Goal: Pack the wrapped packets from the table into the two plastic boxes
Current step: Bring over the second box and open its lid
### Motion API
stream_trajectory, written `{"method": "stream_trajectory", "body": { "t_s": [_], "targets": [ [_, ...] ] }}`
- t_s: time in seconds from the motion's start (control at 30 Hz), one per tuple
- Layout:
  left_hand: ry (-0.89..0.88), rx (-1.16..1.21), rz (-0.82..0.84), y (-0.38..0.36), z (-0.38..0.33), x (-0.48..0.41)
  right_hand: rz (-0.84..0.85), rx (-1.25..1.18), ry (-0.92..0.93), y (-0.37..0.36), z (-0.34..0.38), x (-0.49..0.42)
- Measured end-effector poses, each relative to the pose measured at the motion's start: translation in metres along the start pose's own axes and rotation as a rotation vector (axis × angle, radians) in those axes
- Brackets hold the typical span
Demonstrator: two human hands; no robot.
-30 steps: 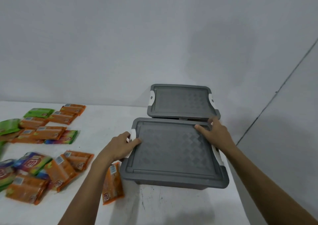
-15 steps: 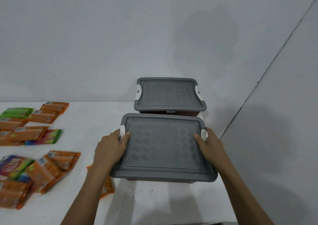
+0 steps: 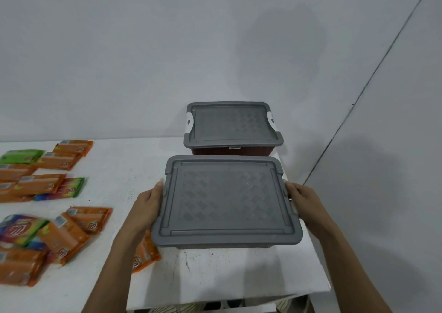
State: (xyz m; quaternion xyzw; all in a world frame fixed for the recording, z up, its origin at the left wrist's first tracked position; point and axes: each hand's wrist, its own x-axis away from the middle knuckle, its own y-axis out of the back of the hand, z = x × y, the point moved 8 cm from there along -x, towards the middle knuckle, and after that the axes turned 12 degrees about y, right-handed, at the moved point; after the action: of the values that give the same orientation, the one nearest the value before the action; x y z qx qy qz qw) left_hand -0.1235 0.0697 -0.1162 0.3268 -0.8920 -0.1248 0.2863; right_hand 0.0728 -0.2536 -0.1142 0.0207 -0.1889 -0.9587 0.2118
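— Largest thing?
— Plain white table [image 3: 215,272], filling the lower frame from the left edge to right of centre.
— Next?
— Grey-lidded near box [image 3: 227,200], centre of frame, close to the table's right edge. Just behind it, higher in frame, the far box [image 3: 230,126]: grey lid, white latches, dark reddish body.
— And the goods?
— Many wrapped packets [image 3: 40,184], lying flat across the left of frame, on the table and outside both boxes. Mostly orange, one green at upper left, a few multicoloured.
— Hands?
— At the near box's left rim, the left hand [image 3: 148,207]: thumb along the lid edge, fingers curled underneath, gripping. At the right rim, the right hand [image 3: 305,200], gripping likewise.
— Smallest?
— One single orange packet [image 3: 144,253], partly hidden under the left forearm, just beside the near box's lower left corner.
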Motion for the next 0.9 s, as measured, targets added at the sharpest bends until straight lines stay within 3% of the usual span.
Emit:
{"method": "stream_trajectory", "body": {
  "t_s": [0.1, 0.3, 0.4, 0.53, 0.73, 0.9],
  "targets": [
    [0.103, 0.188, 0.118, -0.01, 0.014, 0.006, -0.035, -0.073, -0.056, -0.005, -0.017, 0.01],
    [0.094, 0.184, 0.059, -0.006, 0.019, -0.001, -0.176, -0.012, 0.007, 0.005, -0.014, 0.012],
    [-0.024, 0.059, -0.158, 0.017, 0.013, -0.001, -0.284, 0.084, 0.07, 0.02, -0.007, 0.017],
    [-0.237, -0.181, -0.43, 0.041, -0.015, 0.023, -0.261, 0.298, 0.174, 0.022, 0.018, 0.026],
    [-0.198, -0.52, -0.326, 0.013, -0.025, 0.038, -0.171, 0.489, 0.182, 0.002, 0.03, 0.034],
    [-0.203, -0.429, -0.3, 0.022, -0.039, 0.06, -0.268, 0.452, 0.196, 0.018, 0.048, 0.052]
  ]
}}
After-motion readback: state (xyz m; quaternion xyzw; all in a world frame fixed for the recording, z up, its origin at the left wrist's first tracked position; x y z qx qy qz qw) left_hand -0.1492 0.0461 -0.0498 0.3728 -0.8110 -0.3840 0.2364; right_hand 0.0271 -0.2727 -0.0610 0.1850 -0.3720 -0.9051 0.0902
